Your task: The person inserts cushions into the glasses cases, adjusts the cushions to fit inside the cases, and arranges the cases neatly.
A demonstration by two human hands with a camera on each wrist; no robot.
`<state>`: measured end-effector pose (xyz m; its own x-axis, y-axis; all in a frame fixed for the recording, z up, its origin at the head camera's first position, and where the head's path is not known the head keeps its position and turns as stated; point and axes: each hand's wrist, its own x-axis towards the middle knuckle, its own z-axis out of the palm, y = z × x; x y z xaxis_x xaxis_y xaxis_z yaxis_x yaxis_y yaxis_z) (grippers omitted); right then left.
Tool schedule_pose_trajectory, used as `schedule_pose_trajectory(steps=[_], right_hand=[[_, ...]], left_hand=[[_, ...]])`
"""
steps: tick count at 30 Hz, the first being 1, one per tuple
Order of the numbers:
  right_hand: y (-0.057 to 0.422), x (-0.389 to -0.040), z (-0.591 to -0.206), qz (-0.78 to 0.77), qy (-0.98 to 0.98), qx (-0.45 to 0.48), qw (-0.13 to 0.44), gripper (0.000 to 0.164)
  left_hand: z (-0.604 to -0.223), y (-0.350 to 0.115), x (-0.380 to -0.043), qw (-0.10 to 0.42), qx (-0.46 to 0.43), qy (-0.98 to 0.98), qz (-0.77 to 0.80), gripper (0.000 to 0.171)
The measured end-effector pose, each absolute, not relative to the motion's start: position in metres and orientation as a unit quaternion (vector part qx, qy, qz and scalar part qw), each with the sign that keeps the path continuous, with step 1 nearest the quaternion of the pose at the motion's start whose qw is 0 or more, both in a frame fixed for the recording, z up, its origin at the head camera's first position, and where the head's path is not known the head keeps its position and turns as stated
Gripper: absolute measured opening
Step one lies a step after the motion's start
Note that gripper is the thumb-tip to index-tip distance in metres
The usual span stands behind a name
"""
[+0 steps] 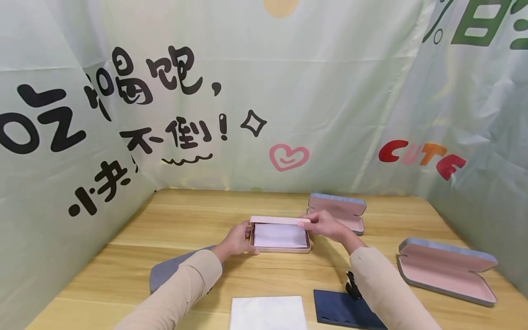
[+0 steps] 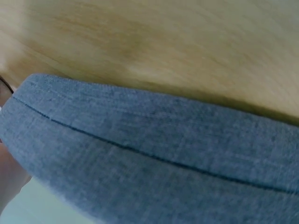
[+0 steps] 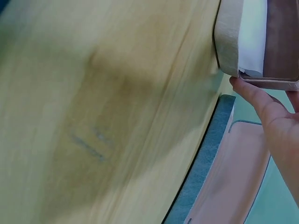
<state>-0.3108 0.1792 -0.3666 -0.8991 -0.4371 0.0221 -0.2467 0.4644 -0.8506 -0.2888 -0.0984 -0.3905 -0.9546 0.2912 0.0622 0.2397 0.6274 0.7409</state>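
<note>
An open glasses case [image 1: 280, 250] with a pink lining stands in the middle of the table, a folded pale cloth [image 1: 280, 235] lying inside it. My left hand [image 1: 238, 239] grips its left end, thumb at the front corner. At the other end my right hand [image 1: 327, 225] pinches the lid's edge between thumb and fingers. In the right wrist view, a finger of the right hand [image 3: 273, 112] touches the corner of the case [image 3: 229, 42]. Under my left forearm lies a grey-blue case [image 2: 140, 140], which fills much of the left wrist view and partly hides the left hand.
Two more open blue cases with pink insides stand on the right, one behind [image 1: 338, 211] and one nearer [image 1: 447, 272]. In front lie a white cloth [image 1: 268, 314] and a dark blue flat piece [image 1: 336, 307] with a black object [image 1: 352, 286]. Printed curtains enclose the table.
</note>
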Motion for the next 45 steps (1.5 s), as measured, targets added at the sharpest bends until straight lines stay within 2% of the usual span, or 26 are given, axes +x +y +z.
schedule_pose_trajectory(steps=[7, 16, 23, 27, 32, 36, 45], right_hand=[[0.181, -0.309, -0.365, -0.446, 0.859, -0.238, 0.080, 0.038], [0.184, -0.307, -0.366, -0.449, 0.852, -0.256, 0.083, 0.037], [0.182, -0.305, -0.370, -0.458, 0.843, -0.270, 0.076, 0.030], [0.182, -0.304, -0.371, -0.456, 0.845, -0.271, 0.072, 0.038], [0.183, -0.301, -0.372, -0.457, 0.846, -0.267, 0.070, 0.031], [0.181, -0.299, -0.373, -0.458, 0.847, -0.264, 0.060, 0.039], [0.179, -0.295, -0.375, -0.455, 0.849, -0.264, 0.040, 0.039]], left_hand=[[-0.390, -0.099, -0.291, 0.032, 0.149, 0.905, 0.397, 0.082], [-0.393, -0.099, -0.294, 0.021, 0.162, 0.906, 0.389, 0.073], [-0.390, -0.100, -0.291, 0.029, 0.153, 0.914, 0.376, 0.084], [-0.390, -0.100, -0.291, 0.026, 0.153, 0.917, 0.367, 0.090], [-0.390, -0.100, -0.291, 0.021, 0.161, 0.915, 0.368, 0.086], [-0.391, -0.101, -0.291, 0.013, 0.172, 0.912, 0.373, 0.084], [-0.393, -0.103, -0.292, 0.010, 0.183, 0.910, 0.371, 0.083]])
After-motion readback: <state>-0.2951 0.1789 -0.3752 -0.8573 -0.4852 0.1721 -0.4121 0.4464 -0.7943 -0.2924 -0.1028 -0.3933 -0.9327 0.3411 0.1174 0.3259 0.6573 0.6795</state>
